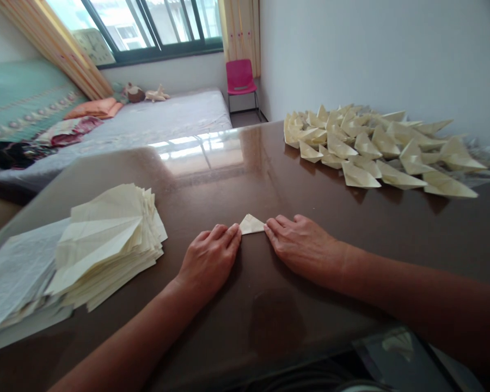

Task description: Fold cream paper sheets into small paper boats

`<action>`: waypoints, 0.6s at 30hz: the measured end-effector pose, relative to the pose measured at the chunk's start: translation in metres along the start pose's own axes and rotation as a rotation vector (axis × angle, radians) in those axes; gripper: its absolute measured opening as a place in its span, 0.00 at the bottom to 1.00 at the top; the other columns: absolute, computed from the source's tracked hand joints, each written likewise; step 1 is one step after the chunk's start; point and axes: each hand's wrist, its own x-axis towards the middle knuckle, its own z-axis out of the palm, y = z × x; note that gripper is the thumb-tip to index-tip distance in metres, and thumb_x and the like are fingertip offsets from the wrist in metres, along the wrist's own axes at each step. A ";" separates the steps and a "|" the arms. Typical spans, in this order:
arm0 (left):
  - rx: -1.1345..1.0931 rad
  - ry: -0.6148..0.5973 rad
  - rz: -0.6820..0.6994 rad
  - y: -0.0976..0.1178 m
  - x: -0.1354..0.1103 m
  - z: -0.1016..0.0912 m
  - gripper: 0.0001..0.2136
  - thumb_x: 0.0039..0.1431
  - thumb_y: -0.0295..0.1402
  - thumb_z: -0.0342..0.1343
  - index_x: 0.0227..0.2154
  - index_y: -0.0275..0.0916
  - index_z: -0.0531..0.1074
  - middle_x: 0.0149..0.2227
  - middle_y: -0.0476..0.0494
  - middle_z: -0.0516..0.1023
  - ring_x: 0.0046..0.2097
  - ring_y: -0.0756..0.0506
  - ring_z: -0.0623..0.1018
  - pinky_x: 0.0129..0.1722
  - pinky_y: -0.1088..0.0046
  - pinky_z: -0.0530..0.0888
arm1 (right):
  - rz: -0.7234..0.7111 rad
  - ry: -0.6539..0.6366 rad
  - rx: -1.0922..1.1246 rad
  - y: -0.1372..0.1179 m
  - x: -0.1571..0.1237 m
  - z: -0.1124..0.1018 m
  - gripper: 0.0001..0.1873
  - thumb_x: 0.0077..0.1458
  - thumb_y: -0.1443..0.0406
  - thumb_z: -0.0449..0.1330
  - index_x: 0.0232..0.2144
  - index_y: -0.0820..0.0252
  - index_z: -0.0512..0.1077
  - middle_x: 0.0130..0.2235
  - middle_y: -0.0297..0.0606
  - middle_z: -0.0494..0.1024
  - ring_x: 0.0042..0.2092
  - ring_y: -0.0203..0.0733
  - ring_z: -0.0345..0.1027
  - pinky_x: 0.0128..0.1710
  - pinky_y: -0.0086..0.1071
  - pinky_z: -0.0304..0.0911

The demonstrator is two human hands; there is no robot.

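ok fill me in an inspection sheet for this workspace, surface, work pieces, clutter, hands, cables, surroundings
Surface: glossy brown tabletop, bright reflections
Work pieces: small folded paper triangle between the hands; stack of yellowish paper sheets on the left; pile of pointed folded-paper pieces on the right
Clutter: whiter sheets at far left
Hands: left hand and right hand touch opposite ends of the triangle
Cables: nothing seen
Surroundings: bed, pink chair, window

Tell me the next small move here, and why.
Probably press the near edge of the small folded paper flat with the right hand, the left hand steadying it: each hand is at one side corner, and the middle lies uncovered between them.
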 end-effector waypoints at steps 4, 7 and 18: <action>0.011 0.028 0.010 0.001 -0.001 0.000 0.15 0.61 0.24 0.50 0.49 0.32 0.73 0.51 0.41 0.76 0.47 0.41 0.74 0.39 0.64 0.72 | 0.007 -0.016 0.010 -0.001 0.000 -0.001 0.13 0.57 0.75 0.51 0.40 0.68 0.74 0.41 0.49 0.72 0.42 0.48 0.66 0.30 0.37 0.61; -0.008 0.047 0.011 0.001 0.000 0.001 0.14 0.60 0.24 0.50 0.47 0.33 0.74 0.49 0.41 0.78 0.46 0.41 0.75 0.37 0.64 0.72 | 0.002 -0.019 0.032 0.000 0.000 -0.002 0.12 0.57 0.75 0.51 0.40 0.67 0.74 0.40 0.48 0.73 0.40 0.48 0.67 0.30 0.36 0.61; -0.283 0.102 -0.155 -0.014 -0.002 0.012 0.09 0.64 0.33 0.47 0.40 0.43 0.72 0.45 0.50 0.79 0.46 0.46 0.75 0.38 0.71 0.72 | 0.140 0.194 0.246 0.024 0.022 0.018 0.15 0.63 0.59 0.52 0.48 0.59 0.68 0.48 0.44 0.71 0.46 0.45 0.68 0.41 0.34 0.65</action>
